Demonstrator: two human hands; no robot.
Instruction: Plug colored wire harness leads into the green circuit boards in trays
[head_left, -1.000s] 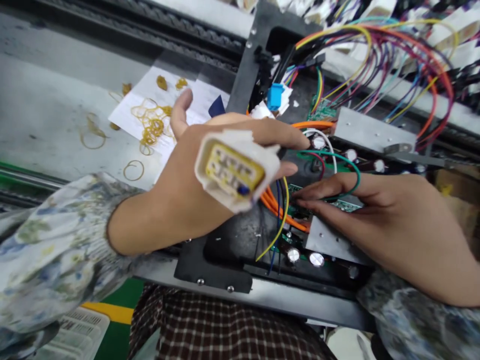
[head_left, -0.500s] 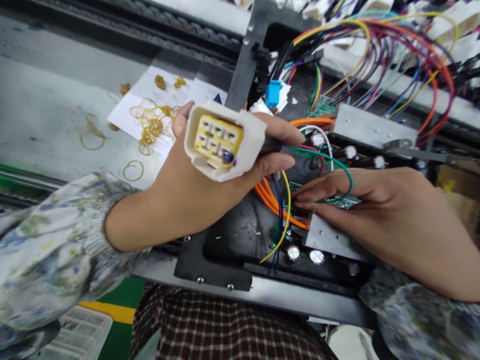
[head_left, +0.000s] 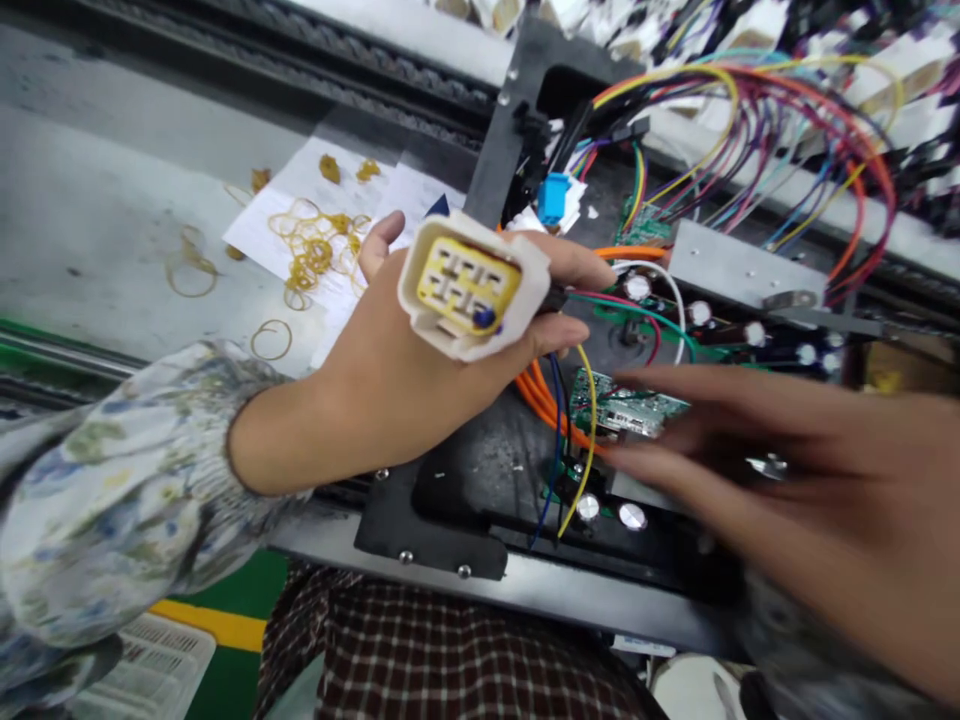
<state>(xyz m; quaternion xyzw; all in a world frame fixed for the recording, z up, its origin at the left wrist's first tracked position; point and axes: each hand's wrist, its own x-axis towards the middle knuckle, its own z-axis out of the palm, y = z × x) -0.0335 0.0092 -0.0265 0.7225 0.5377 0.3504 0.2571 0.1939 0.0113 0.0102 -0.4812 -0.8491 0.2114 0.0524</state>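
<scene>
My left hand (head_left: 420,370) is closed around a white plug connector (head_left: 525,325) with a yellow insert, its slotted face turned up toward me. Several loose wires run out behind it, among them a green wire (head_left: 637,309) and a yellow wire (head_left: 589,425). Blurred by motion, my right hand (head_left: 810,480) hovers over a green circuit board (head_left: 619,405), thumb and forefinger apart, with nothing visible between them. The board lies in a black fixture plate (head_left: 472,470) beside an orange cable (head_left: 544,400).
Yellow rubber bands (head_left: 311,245) lie on white paper (head_left: 262,205) at the left. A blue connector (head_left: 553,198) and a bundle of coloured wires (head_left: 810,110) occupy the far side. Metal heat sinks (head_left: 742,265) and capacitors stand around the boards. A metal rail (head_left: 585,590) runs along the near edge.
My right hand has pulled back from the board toward the right, and its fingers have parted. The green and yellow wires have shifted. My left hand still grips the connector.
</scene>
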